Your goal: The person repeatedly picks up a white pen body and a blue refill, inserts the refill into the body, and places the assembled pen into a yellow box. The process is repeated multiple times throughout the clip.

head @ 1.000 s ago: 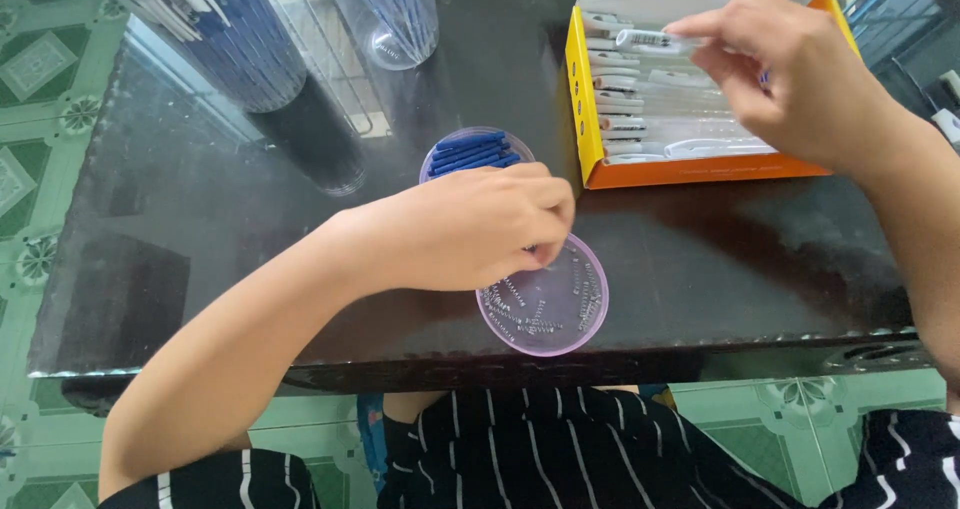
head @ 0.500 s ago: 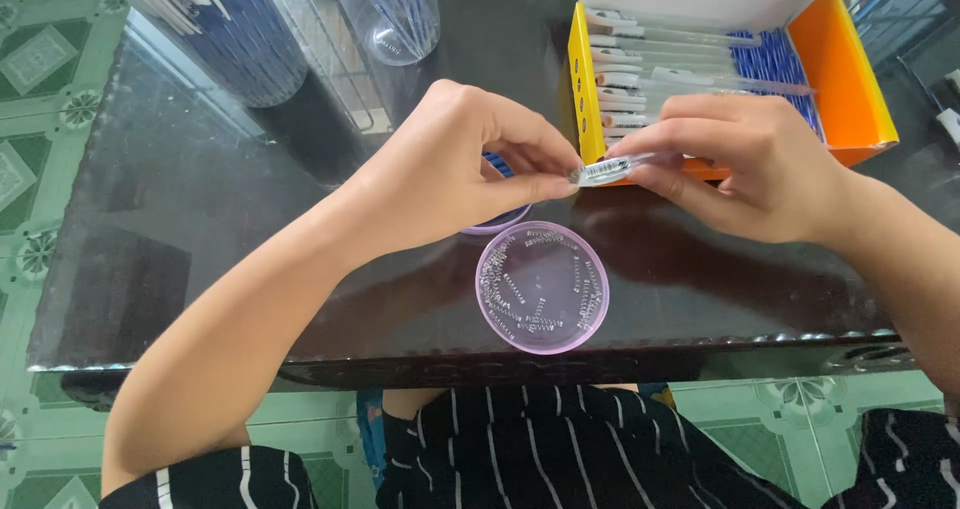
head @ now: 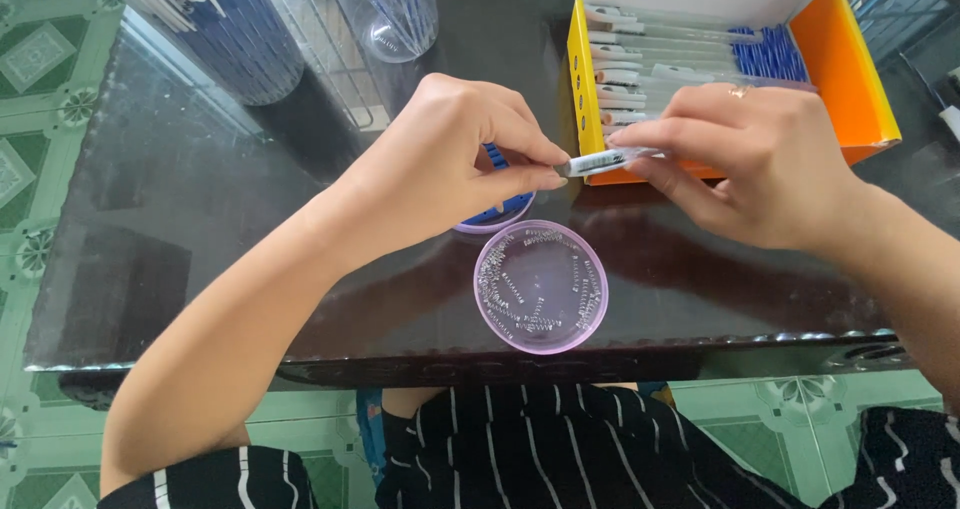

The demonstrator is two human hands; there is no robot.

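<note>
My left hand (head: 450,164) and my right hand (head: 750,164) meet over the dark glass table (head: 200,199), both pinching one small white pen barrel (head: 598,162) held level between them. Just below lies a round purple lid (head: 540,287) with several small metal springs in it. A second purple dish (head: 497,214) holding blue parts is mostly hidden under my left hand. Behind my right hand stands an open orange-yellow box (head: 835,69) filled with white pen barrels and blue parts.
Two clear plastic jars stand at the back: a large one with blue-and-white pens (head: 225,24) at the left and a smaller one (head: 390,9) near the middle. The table's front edge runs just above my striped shirt (head: 560,449). Green patterned floor tiles surround the table.
My right hand brought a pen barrel from the box to the table's middle. My left hand lifted off the dishes and took hold of the barrel's other end.
</note>
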